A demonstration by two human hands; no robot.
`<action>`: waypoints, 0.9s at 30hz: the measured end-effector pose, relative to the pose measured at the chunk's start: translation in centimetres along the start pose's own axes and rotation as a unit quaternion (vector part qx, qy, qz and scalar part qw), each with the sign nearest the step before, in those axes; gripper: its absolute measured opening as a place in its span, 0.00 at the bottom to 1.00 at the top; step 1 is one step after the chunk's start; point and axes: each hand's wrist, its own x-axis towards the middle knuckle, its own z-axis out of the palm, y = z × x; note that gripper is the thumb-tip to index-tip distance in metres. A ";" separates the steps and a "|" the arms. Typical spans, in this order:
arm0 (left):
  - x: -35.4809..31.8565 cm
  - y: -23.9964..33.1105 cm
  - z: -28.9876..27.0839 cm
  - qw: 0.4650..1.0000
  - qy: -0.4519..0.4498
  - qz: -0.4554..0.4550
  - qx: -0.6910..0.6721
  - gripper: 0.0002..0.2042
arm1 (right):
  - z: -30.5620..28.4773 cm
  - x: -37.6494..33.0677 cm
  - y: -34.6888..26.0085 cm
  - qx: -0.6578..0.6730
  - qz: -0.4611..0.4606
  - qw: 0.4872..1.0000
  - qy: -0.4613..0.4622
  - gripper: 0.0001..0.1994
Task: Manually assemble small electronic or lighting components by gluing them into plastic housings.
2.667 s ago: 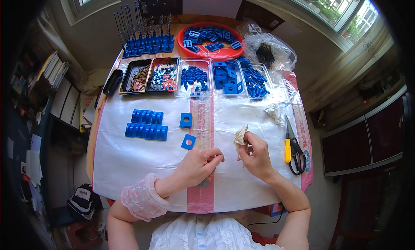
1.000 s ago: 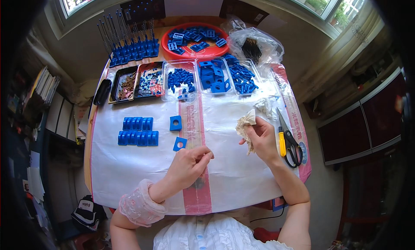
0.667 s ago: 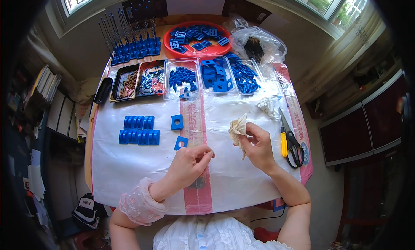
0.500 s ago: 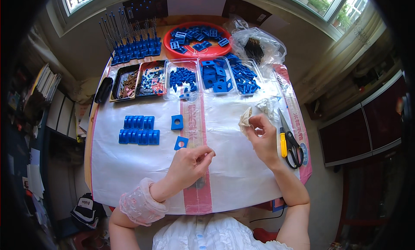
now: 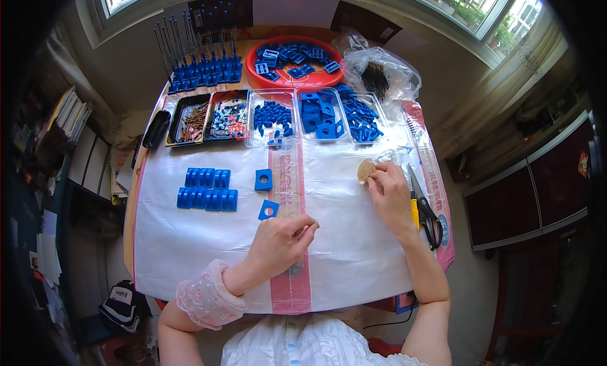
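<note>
My left hand [image 5: 278, 244] is closed in a pinch above the pink stripe; what its fingertips hold, if anything, is too small to make out. On the right, my right hand [image 5: 393, 194] grips a crumpled beige cloth [image 5: 366, 170] between thumb and fingers. Near my left hand lies a flat blue square piece with a round hole [image 5: 268, 209], and a second holed blue piece [image 5: 263, 180] lies farther back. Two rows of curved blue parts [image 5: 207, 200] stand to the left. Beyond my right hand is some crumpled white material [image 5: 393, 155].
Black scissors [image 5: 430, 220] and a yellow-handled tool [image 5: 415, 210] lie right of my right hand. Across the back stand trays of screws [image 5: 191, 121], small metal pieces [image 5: 229, 117] and blue parts [image 5: 272, 116], a red basin [image 5: 297, 81], a plastic bag [image 5: 398, 69] and blue bases with upright springs [image 5: 205, 72].
My right hand has turned, with its fingers lower and closer together. The beige cloth turned with it and now shows a rounder face. My left hand keeps its pinch.
</note>
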 end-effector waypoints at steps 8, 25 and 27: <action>-0.1 -0.3 0.1 1.000 -0.001 -0.001 -0.007 0.07 | -2.4 -0.2 -4.9 0.239 -0.060 0.969 -0.012 0.10; 0.0 -0.3 0.1 0.985 -0.085 -0.097 -0.113 0.10 | -2.2 -0.7 -5.7 0.127 -0.182 0.975 -0.018 0.11; 0.0 -0.3 0.2 0.985 -0.088 -0.098 -0.113 0.10 | -2.2 -0.7 -5.8 0.114 -0.192 0.975 -0.013 0.11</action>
